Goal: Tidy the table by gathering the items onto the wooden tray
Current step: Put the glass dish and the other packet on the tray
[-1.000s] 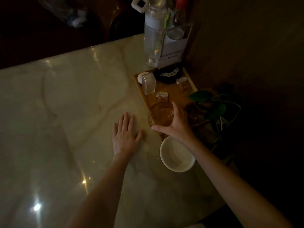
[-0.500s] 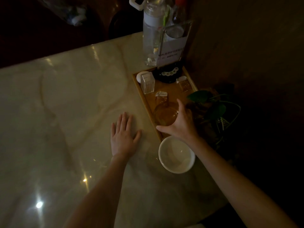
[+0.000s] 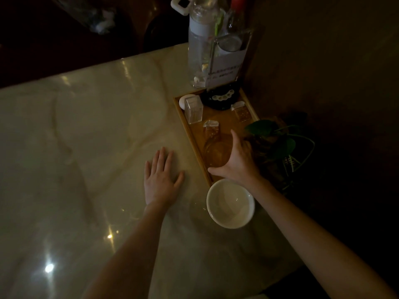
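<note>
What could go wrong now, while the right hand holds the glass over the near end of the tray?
1. The right hand grips the clear glass close to a small clear shaker on the wooden tray; pushing further might tip it.
2. The white bowl sits right under that wrist, so pulling back could knock it.
3. The dim light makes clear items hard to see.

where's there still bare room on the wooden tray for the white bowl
Little room on the wooden tray. One bare patch lies mid-tray, between the clear box, the small jar and the dark dish. The near end is crowded: the right hand holds the glass there. The white bowl probably won't fit.
</note>
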The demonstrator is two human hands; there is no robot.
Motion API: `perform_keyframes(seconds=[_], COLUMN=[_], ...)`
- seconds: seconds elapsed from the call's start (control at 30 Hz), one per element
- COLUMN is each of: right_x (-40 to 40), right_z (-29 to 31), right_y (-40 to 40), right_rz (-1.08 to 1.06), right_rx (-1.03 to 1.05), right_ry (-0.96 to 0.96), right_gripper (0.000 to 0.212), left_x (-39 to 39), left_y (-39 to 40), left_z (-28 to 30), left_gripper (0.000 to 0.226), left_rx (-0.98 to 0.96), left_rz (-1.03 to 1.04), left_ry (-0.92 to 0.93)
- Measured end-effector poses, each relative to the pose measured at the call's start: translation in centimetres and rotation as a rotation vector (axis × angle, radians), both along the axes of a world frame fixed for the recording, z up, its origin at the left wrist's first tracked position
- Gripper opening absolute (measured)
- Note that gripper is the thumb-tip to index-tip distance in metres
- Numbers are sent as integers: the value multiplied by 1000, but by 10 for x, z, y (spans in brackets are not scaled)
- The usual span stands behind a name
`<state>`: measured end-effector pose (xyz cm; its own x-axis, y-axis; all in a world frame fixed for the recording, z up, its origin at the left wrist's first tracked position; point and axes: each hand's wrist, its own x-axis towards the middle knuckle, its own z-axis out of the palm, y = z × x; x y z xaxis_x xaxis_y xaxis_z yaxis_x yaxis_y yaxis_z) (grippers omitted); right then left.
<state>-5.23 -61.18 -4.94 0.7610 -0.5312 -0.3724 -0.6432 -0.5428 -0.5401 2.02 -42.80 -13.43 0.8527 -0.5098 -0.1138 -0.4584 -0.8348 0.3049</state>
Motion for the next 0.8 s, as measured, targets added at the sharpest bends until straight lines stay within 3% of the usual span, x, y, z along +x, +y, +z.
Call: perform_keyframes(seconds=[0.53, 0.8], right_x=[-5, 3], right_z=[1, -4], right_y=[-4, -1], right_rz=[123, 27], right_rx=[-52, 2], right_ry=[50, -32], right_gripper=[113, 79], left_x=[1, 1], left_y=[-1, 1], left_z=[-1, -1], left_gripper=[77, 76], left_rx=[-11, -28], left_rz=[0, 6], left_ry=[-2, 4])
